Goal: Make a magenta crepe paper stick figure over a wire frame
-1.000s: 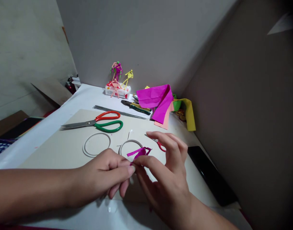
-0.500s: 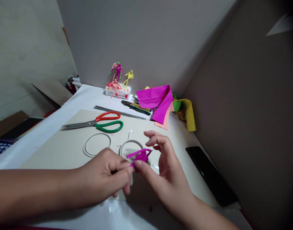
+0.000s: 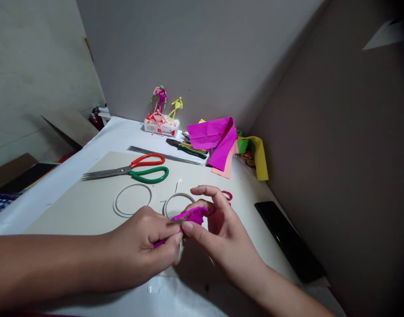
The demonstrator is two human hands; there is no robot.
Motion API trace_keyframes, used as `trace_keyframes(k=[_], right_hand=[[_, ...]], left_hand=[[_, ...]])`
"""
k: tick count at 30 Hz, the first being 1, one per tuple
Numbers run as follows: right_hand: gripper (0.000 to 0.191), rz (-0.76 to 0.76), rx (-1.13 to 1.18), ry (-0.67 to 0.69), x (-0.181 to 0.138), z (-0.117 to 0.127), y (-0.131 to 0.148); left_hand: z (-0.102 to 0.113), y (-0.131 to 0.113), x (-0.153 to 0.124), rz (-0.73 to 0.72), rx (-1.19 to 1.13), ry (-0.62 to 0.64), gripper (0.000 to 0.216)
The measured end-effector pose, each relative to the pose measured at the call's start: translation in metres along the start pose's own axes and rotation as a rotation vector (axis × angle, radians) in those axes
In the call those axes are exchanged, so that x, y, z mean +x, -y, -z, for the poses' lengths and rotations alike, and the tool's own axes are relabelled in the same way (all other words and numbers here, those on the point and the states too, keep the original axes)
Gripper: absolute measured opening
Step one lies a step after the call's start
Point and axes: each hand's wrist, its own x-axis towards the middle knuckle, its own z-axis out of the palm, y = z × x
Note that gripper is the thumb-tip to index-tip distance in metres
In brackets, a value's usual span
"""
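Magenta paper (image 3: 192, 215) (pinched) between both hands' fingers (image 3: 197, 233)

The right hand (image 3: 224, 233) hides all but a red loop of the small scissors (image 3: 227, 195); the left hand (image 3: 138, 246) covers part of the magenta paper (image 3: 195, 215).

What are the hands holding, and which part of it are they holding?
Magenta paper. The left hand grips its thin strip end, low down, and the right hand pinches the bunched top part between thumb and fingers.
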Motion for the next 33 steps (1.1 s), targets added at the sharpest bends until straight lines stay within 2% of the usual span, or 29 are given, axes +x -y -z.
trace_keyframes(k=[4,8,11,16,21,26,29,33], right_hand=[[0.041,0.054,-0.040,-0.023,0.000,0.000,0.001],[0.035,0.061,0.009,-0.091,0.001,0.000,-0.002],[0.031,0.068,0.061,-0.074,0.002,0.003,-0.002],[0.029,0.038,0.026,-0.041,0.002,0.007,0.002],[0.024,0.045,-0.039,-0.047,0.002,0.012,0.006],[0.024,-0.050,-0.082,0.056,0.007,0.023,0.010],[0.020,-0.023,0.056,-0.014,0.009,0.025,0.008],[0.031,-0.012,0.315,-0.160,0.010,0.019,0.001]], left_hand=[[0.001,0.000,0.000,-0.007,0.002,-0.031,0.031],[0.003,-0.001,0.001,0.205,-0.205,0.033,0.035],[0.005,-0.003,0.003,0.363,-0.417,0.055,0.030],[0.009,-0.004,0.004,0.429,-0.458,0.055,0.026],[0.012,0.000,0.004,0.515,-0.520,0.108,0.019],[0.018,0.007,0.008,0.522,-0.679,0.134,0.011],[0.024,0.013,0.009,0.461,-0.829,0.071,0.017],[0.028,0.019,0.010,0.385,-0.916,-0.056,0.030]])
